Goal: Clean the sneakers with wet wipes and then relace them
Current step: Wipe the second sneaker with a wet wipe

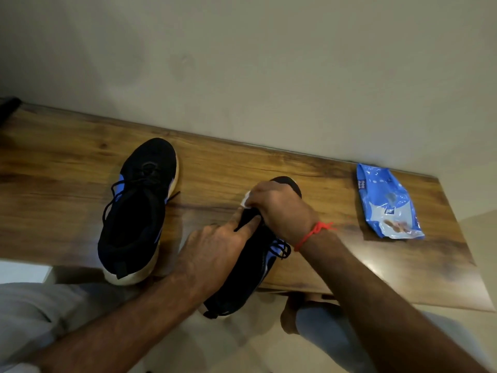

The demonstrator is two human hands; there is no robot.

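Plain beige wall (pixel 269 63) behind; glossy wood-grain table (pixel 53 170) running from far left to near right, pale floor showing past its near edge. On the left of the table, black sneaker with blue panel (pixel 137 208), laced, toe to the far side, white heel overhanging the near edge. Right of it, left hand (pixel 212 249) gripping the second black sneaker (pixel 250 262), forefinger stretched along its upper. Right hand (pixel 277 205), red thread (pixel 312 234) on the wrist, curled round a white wipe (pixel 245 200) and pressing it to the shoe's toe area. Far right, blue wet-wipes pack (pixel 387 203) lying flat near the wall.
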